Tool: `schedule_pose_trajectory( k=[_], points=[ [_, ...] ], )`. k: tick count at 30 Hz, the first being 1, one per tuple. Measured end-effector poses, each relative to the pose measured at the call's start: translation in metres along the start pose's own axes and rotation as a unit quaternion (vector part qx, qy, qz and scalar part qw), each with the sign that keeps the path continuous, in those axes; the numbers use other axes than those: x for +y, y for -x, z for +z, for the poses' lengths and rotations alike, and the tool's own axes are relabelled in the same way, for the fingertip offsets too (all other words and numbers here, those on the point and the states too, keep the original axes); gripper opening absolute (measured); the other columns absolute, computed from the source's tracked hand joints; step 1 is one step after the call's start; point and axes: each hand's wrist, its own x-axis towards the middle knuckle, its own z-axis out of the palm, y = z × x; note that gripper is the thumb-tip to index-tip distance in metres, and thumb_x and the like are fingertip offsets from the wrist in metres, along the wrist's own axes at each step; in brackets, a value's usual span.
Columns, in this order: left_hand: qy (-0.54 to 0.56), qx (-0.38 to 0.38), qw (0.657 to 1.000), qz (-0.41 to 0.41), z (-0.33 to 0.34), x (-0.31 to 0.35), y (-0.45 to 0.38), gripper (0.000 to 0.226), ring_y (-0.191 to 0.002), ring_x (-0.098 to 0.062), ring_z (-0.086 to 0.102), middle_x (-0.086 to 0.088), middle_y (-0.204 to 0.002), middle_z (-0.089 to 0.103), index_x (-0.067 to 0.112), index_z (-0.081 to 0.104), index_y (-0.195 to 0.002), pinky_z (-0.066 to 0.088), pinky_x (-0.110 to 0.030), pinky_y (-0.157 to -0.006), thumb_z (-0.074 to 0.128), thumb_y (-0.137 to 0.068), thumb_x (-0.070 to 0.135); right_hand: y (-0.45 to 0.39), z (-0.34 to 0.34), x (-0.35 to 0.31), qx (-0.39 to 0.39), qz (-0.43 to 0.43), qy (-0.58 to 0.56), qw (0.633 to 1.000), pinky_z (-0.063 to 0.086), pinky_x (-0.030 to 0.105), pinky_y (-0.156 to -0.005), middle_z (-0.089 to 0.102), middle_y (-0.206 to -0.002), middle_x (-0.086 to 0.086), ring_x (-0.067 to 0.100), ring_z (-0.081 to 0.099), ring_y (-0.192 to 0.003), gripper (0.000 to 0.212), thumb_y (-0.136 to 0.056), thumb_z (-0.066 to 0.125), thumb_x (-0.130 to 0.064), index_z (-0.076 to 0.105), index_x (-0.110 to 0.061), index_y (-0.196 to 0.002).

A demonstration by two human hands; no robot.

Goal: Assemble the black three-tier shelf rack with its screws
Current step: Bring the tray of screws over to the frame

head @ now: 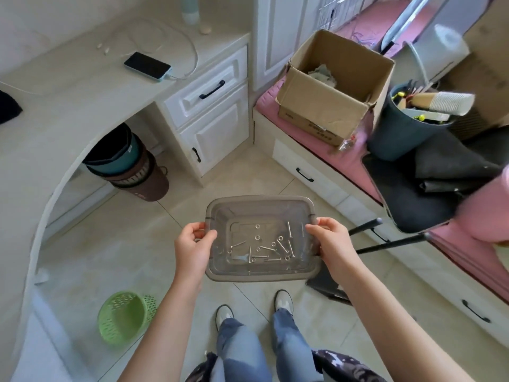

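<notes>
I hold a translucent grey plastic bin (256, 201) in front of me above the tiled floor. My left hand (192, 249) grips its left rim and my right hand (332, 244) grips its right rim. Inside lie several silver screws (278, 248), several small nuts (257, 237) and a small flat wrench (241, 258). Two black rack poles (394, 242) lie slanted by the bench at the right. A black shelf panel (327, 285) shows on the floor below my right wrist, partly hidden.
A curved pale desk (68, 86) at the left carries a charging phone (147, 66). Stacked bins (129, 164) stand under it. A green basket (124, 317) sits on the floor. On the pink bench are a cardboard box (330, 92), a grey bucket (399, 130) and dark cloth (440, 183).
</notes>
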Motion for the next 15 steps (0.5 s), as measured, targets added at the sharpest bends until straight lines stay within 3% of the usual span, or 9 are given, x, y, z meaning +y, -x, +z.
schedule_pose_trajectory(
  k=[5, 11, 15],
  points=[
    [-0.012, -0.039, 0.999, -0.005, 0.06, -0.003, 0.019, 0.023, -0.073, -0.013, 0.06, -0.001, -0.086, 0.066, 0.025, 0.062, -0.088, 0.049, -0.011, -0.053, 0.071, -0.09, 0.003, -0.019, -0.06, 0.001, 0.036, -0.023, 0.072, 0.997, 0.047, 0.032, -0.059, 0.064, -0.087, 0.005, 0.015, 0.057, -0.067, 0.013, -0.088, 0.067, -0.013, 0.058, -0.018, -0.096],
    [-0.043, -0.116, 0.992, -0.006, 0.102, -0.008, 0.026, 0.021, -0.085, -0.019, 0.063, -0.006, -0.096, 0.068, 0.023, 0.063, -0.093, 0.053, -0.037, -0.083, 0.072, -0.09, 0.004, -0.019, -0.105, 0.023, 0.095, -0.015, 0.065, 0.993, 0.053, 0.041, -0.066, 0.065, -0.086, 0.009, 0.021, 0.061, -0.07, 0.012, -0.087, 0.068, -0.016, 0.057, -0.018, -0.092],
    [-0.077, -0.167, 0.983, 0.013, 0.126, -0.008, 0.031, 0.022, -0.084, -0.016, 0.062, -0.005, -0.097, 0.068, 0.024, 0.063, -0.093, 0.054, -0.033, -0.078, 0.072, -0.09, 0.005, -0.007, -0.128, 0.043, 0.154, -0.012, 0.027, 0.988, 0.044, 0.022, -0.045, 0.062, -0.075, 0.001, -0.002, 0.055, -0.046, 0.011, -0.086, 0.068, -0.016, 0.058, -0.019, -0.089]
  ],
)
